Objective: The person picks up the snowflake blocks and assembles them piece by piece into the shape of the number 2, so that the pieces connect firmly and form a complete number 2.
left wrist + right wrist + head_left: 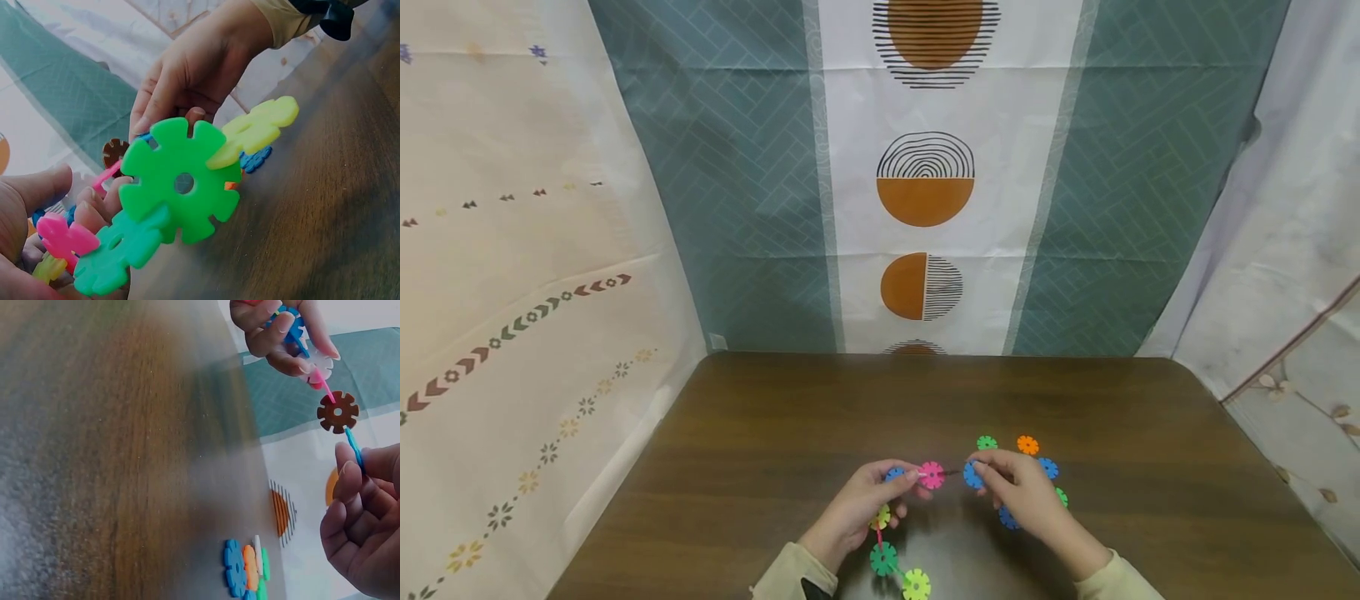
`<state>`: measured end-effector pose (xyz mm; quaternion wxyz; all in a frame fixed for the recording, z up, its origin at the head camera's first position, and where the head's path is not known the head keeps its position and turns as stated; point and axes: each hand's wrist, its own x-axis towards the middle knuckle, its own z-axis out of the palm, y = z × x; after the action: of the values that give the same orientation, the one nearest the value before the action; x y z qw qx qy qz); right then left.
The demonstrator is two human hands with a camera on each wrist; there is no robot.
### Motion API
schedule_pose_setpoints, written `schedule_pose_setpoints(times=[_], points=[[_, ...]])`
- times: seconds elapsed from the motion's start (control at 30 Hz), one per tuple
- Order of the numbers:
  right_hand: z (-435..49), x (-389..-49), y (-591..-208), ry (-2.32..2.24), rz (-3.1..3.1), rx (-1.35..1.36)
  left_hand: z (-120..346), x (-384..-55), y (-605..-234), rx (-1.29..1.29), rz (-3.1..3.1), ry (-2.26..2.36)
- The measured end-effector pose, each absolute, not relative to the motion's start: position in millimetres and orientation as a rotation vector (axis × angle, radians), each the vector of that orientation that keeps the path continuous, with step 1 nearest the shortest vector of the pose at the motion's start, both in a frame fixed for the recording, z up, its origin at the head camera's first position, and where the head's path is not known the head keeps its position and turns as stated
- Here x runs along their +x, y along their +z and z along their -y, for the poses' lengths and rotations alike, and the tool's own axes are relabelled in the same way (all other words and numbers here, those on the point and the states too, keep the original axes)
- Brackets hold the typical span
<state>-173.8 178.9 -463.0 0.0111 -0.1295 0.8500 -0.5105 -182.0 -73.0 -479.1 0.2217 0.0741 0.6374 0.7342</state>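
A chain of notched plastic snowflake discs runs between both hands above the table. With thumb and fingers, my left hand (867, 504) grips the chain at a white disc (322, 361). Beyond it come a pink disc (932, 475), seen face-on in the head view, and a brown disc (338, 420). My right hand (1021, 493) pinches a blue disc (972, 476), whose edge meets the brown one. From the left hand the other end hangs down, with a yellow disc (882, 517), a dark green disc (883, 559) and a yellow-green disc (917, 585).
Loose discs lie on the brown table (760, 433) beyond and around the right hand: a green disc (987, 442), an orange disc (1027, 445), a blue disc (1048, 468) and several others partly hidden. A patterned curtain (745, 208) hangs behind the table.
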Motion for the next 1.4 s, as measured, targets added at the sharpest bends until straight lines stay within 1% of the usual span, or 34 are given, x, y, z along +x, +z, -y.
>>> schedule_pose_setpoints(times=[0.2, 0.53, 0.9, 1.0, 1.1, 1.23, 1.4], points=[[-179, -172, -463, -1.572, -2.653, -0.436, 74, -181, -478, 0.256, -1.75, 2.0], [-177, -167, -462, -1.591, -2.597, -0.571, 73, -179, -476, 0.3, -1.742, 1.959], [-173, -166, -467, -1.556, -2.63, -0.592, 71, -180, -478, 0.304, -1.738, 1.976], [-173, -166, -466, -1.563, -2.659, -0.574, 71, -181, -478, 0.309, -1.728, 1.974], [-177, -167, -464, -1.544, -2.713, -0.498, 72, -181, -478, 0.303, -1.729, 1.987], [-194, -170, -461, -1.312, -2.865, -0.451, 75, -182, -477, 0.29, -1.736, 2.007], [-217, -166, -467, -0.892, -2.942, -0.551, 80, -183, -476, 0.261, -1.768, 2.005]])
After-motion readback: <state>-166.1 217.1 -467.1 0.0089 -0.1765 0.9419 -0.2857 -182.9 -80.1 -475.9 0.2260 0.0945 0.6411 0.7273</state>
